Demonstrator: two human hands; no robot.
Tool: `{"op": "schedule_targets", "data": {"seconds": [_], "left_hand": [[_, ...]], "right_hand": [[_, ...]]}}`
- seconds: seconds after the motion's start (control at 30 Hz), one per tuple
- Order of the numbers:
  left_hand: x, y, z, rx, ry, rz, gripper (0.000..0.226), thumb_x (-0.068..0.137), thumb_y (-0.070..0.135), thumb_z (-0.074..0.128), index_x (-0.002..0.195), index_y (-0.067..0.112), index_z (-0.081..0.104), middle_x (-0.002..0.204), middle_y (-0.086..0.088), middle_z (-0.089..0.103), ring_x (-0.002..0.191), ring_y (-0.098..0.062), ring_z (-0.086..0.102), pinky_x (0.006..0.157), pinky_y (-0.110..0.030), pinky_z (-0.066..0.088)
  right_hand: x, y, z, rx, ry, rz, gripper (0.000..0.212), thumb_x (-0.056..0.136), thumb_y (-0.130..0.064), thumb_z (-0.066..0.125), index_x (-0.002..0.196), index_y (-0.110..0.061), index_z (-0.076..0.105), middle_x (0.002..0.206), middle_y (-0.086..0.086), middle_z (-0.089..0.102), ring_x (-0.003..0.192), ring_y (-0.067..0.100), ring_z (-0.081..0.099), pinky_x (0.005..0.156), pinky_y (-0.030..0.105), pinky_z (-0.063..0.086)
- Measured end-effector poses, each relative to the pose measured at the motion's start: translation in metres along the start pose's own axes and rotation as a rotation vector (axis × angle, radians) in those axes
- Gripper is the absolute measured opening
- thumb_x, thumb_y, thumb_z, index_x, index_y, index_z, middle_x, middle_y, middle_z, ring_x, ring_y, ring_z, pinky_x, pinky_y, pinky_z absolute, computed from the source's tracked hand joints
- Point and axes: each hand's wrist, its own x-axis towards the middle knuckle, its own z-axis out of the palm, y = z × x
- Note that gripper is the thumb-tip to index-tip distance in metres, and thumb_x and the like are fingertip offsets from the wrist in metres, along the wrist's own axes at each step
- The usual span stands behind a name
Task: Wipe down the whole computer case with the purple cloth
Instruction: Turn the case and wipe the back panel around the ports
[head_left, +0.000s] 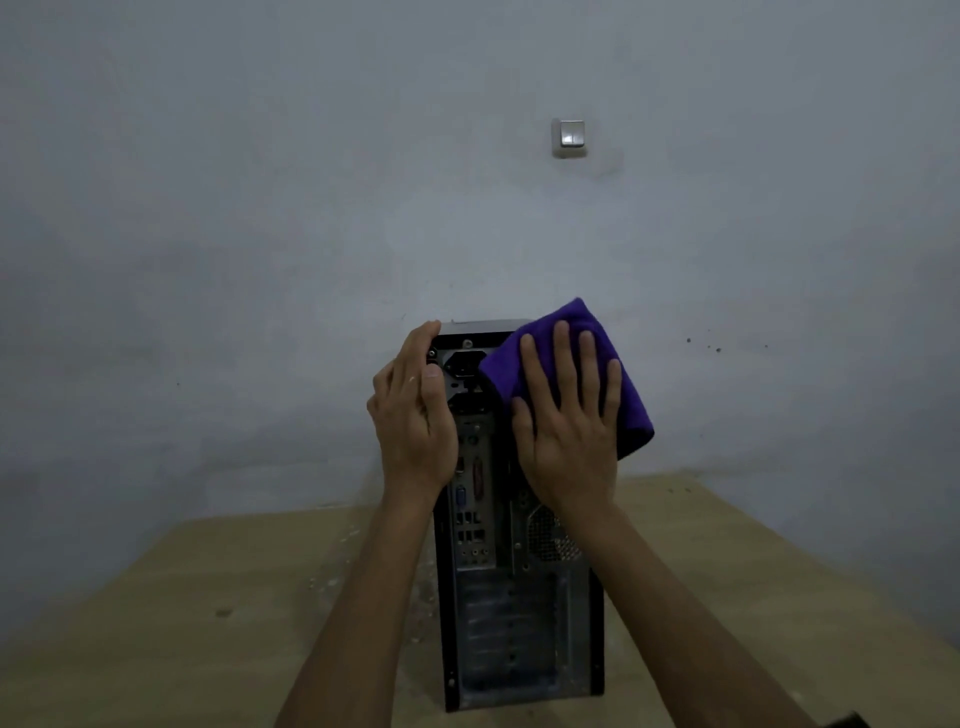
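A black computer case (511, 613) stands upright on a wooden table (182, 597), its rear panel with ports and slots facing me. My left hand (413, 415) grips the case's upper left edge, fingers wrapped round the side and thumb on the rear panel. My right hand (569, 421) lies flat with straight, spread fingers on the purple cloth (631, 410), pressing it against the upper right of the rear panel. The cloth hangs past the case's right edge and covers its top right corner.
A grey wall rises right behind the table, with a light switch (569, 137) high up. Pale specks of debris (332, 577) lie on the table left of the case. A dark object (847, 721) shows at the bottom right corner.
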Motion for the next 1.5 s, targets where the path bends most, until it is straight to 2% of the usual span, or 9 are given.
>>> {"op": "schedule_targets", "data": {"seconds": [0.13,0.27,0.37,0.5,0.77,0.97,1.13,1.27,1.5], "left_hand": [[-0.001,-0.001,-0.001,0.01,-0.014,-0.014,0.057,0.1,0.045,0.019,0.15,0.03,0.041,0.153,0.012,0.044,0.136,-0.009,0.035,0.113,-0.046,0.033],[-0.028,-0.002,0.007,-0.051,-0.051,-0.037,0.061,0.104,0.046,0.021,0.161,0.027,0.008,0.166,0.011,0.018,0.151,-0.006,0.017,0.124,-0.045,0.018],[-0.077,-0.013,0.009,-0.04,-0.084,-0.1,0.064,0.104,0.046,0.021,0.161,0.025,0.0,0.168,0.014,0.005,0.154,-0.006,0.008,0.125,-0.043,0.012],[-0.114,-0.035,0.009,0.016,-0.136,-0.157,0.062,0.105,0.046,0.02,0.16,0.031,-0.004,0.167,0.017,-0.001,0.154,-0.006,0.003,0.126,-0.047,0.015],[-0.114,-0.051,0.004,0.145,-0.153,-0.02,0.061,0.108,0.028,0.026,0.159,0.034,-0.007,0.168,0.01,0.006,0.154,-0.012,0.011,0.124,-0.042,0.02],[-0.119,-0.054,0.0,0.176,-0.188,-0.058,0.058,0.108,0.029,0.027,0.16,0.026,0.0,0.168,0.011,0.005,0.155,-0.009,0.006,0.125,-0.038,0.014],[-0.116,-0.052,-0.003,0.186,-0.228,-0.069,0.056,0.107,0.039,0.02,0.159,0.031,-0.001,0.166,0.017,0.003,0.154,-0.007,0.002,0.123,-0.031,0.009],[-0.111,-0.052,-0.018,0.093,-0.249,-0.076,0.057,0.104,0.045,0.018,0.158,0.027,0.016,0.164,0.023,0.012,0.153,-0.003,0.003,0.119,-0.014,0.005],[-0.108,-0.046,-0.025,0.015,-0.227,-0.127,0.062,0.103,0.052,0.016,0.156,0.023,0.028,0.161,0.022,0.021,0.153,-0.002,0.006,0.12,-0.013,0.008]], "right_hand": [[-0.038,-0.001,0.009,0.035,0.0,0.064,0.059,0.107,-0.038,0.031,0.161,-0.017,0.021,0.168,0.012,0.013,0.156,0.031,0.008,0.124,0.057,0.011],[-0.092,0.01,0.017,0.031,-0.071,-0.036,0.06,0.106,-0.038,0.03,0.161,-0.017,0.018,0.169,0.013,0.012,0.155,0.032,0.012,0.124,0.057,0.013],[-0.122,0.018,0.017,0.029,-0.128,-0.088,0.061,0.105,-0.039,0.032,0.16,-0.017,0.019,0.169,0.011,0.009,0.155,0.032,0.013,0.124,0.057,0.014],[-0.113,0.02,0.008,0.058,-0.141,-0.122,0.061,0.104,-0.037,0.035,0.16,-0.016,0.024,0.169,0.011,0.011,0.155,0.033,0.013,0.124,0.057,0.013],[-0.075,-0.003,0.012,0.065,-0.065,-0.04,0.06,0.105,-0.035,0.032,0.16,-0.015,0.02,0.168,0.015,0.012,0.156,0.032,0.009,0.126,0.054,0.004],[-0.143,0.004,0.023,0.024,-0.179,-0.2,0.064,0.104,-0.038,0.034,0.161,-0.018,0.015,0.17,0.01,0.005,0.156,0.031,0.009,0.126,0.052,0.003],[-0.117,-0.013,0.016,0.059,-0.154,-0.14,0.061,0.104,-0.035,0.035,0.16,-0.015,0.022,0.169,0.013,0.013,0.156,0.032,0.011,0.126,0.054,0.006],[-0.076,-0.032,0.017,0.063,-0.119,-0.216,0.061,0.104,-0.032,0.036,0.16,-0.013,0.022,0.168,0.013,0.013,0.156,0.033,0.01,0.125,0.054,0.006],[-0.09,-0.01,0.02,-0.031,-0.134,-0.324,0.061,0.103,-0.032,0.038,0.16,-0.014,0.024,0.168,0.011,0.013,0.156,0.031,0.011,0.126,0.053,0.007]]}}
